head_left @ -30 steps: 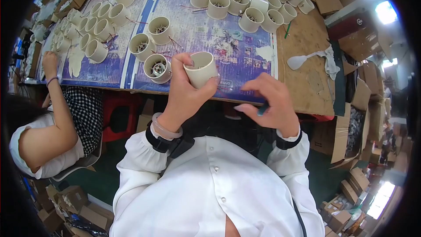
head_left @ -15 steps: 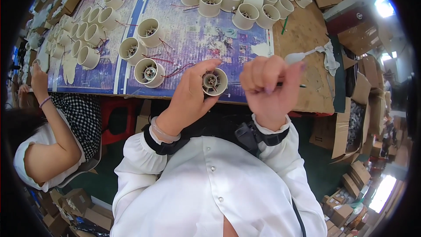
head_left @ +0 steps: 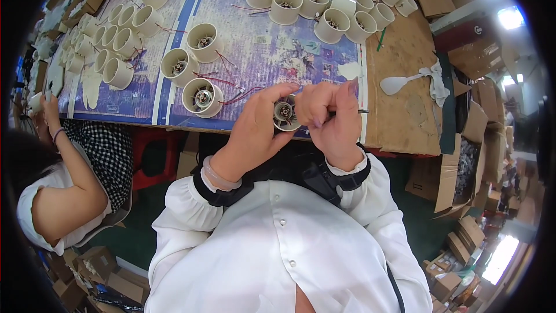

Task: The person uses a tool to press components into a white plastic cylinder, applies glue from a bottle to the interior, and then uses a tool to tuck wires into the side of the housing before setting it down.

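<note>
My left hand (head_left: 253, 124) is curled around a cream cylindrical housing (head_left: 278, 126) at the table's front edge. A small motor (head_left: 284, 110) with radial ribs sits inside it, and the open top faces up. My right hand (head_left: 333, 116) is closed against the housing's right side and hides part of its rim. A thin dark rod-like tool (head_left: 363, 111) sticks out to the right of that fist; its kind cannot be made out. Just left of my left hand stand three similar housings, the nearest one (head_left: 202, 98) with red and dark wires (head_left: 240, 95) trailing toward my fingers.
More wired housings (head_left: 285, 7) crowd the table's far side, and another group (head_left: 118, 73) stands at the left. A white spoon-like scoop (head_left: 394, 85) and a crumpled white cloth (head_left: 436, 84) lie on cardboard at the right. A co-worker (head_left: 75, 179) sits at the left; an open carton (head_left: 446, 168) stands at the right.
My right hand has moved left from beside the housing onto its right side, bringing the thin tool along. The co-worker's hand has lowered and now has a pale piece by it.
</note>
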The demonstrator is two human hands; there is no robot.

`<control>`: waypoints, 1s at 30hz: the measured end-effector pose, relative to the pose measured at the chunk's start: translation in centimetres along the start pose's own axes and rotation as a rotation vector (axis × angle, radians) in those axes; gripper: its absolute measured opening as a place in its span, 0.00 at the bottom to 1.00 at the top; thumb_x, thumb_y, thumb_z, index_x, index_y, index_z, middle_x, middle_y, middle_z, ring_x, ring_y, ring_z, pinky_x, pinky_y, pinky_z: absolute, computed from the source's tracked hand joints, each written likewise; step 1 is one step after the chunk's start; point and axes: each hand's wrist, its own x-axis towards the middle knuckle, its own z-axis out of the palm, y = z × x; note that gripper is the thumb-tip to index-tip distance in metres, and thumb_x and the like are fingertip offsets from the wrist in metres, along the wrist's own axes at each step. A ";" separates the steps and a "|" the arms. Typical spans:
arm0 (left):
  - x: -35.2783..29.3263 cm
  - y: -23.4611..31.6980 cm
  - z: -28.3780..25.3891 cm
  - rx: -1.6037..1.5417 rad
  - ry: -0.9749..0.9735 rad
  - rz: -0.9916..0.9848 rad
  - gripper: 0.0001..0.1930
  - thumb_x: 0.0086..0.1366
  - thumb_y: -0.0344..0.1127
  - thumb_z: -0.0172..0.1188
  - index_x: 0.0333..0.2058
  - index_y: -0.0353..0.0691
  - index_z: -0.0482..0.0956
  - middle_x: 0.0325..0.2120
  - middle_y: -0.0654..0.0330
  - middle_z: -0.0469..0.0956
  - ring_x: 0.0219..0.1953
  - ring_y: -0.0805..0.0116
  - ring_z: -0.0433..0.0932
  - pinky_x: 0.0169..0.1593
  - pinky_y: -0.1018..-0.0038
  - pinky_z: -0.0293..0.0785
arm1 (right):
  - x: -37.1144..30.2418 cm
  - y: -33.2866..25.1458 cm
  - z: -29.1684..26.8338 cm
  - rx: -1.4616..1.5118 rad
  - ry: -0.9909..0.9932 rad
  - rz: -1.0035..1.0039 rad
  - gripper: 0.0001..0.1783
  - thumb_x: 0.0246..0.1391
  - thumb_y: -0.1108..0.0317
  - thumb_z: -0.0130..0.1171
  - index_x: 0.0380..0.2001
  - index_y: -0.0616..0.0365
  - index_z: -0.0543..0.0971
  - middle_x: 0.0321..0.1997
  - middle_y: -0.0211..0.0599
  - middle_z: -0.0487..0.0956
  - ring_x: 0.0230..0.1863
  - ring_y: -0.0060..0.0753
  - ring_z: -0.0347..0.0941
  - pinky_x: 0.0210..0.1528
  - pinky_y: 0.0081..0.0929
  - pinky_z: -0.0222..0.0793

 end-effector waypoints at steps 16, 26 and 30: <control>-0.1 0.0 0.1 0.015 0.025 0.007 0.36 0.43 0.22 0.67 0.53 0.37 0.63 0.48 0.53 0.70 0.49 0.50 0.70 0.52 0.63 0.67 | 0.2 -1.6 0.7 -0.055 0.155 0.138 0.28 0.66 0.42 0.31 0.29 0.57 0.64 0.17 0.23 0.55 0.18 0.17 0.49 0.21 0.18 0.46; 0.1 0.2 0.0 0.099 0.020 0.044 0.33 0.47 0.24 0.68 0.52 0.35 0.62 0.47 0.52 0.72 0.48 0.52 0.72 0.51 0.66 0.68 | 0.8 -1.5 1.4 0.192 0.323 0.123 0.31 0.66 0.40 0.31 0.15 0.50 0.55 0.12 0.22 0.49 0.15 0.18 0.41 0.19 0.21 0.41; -0.2 -0.1 0.4 0.084 0.053 0.047 0.36 0.42 0.22 0.68 0.52 0.37 0.63 0.47 0.53 0.70 0.48 0.50 0.71 0.51 0.63 0.67 | 0.6 -1.6 2.2 0.112 0.339 0.111 0.32 0.66 0.39 0.29 0.13 0.49 0.52 0.12 0.23 0.49 0.15 0.20 0.40 0.19 0.23 0.39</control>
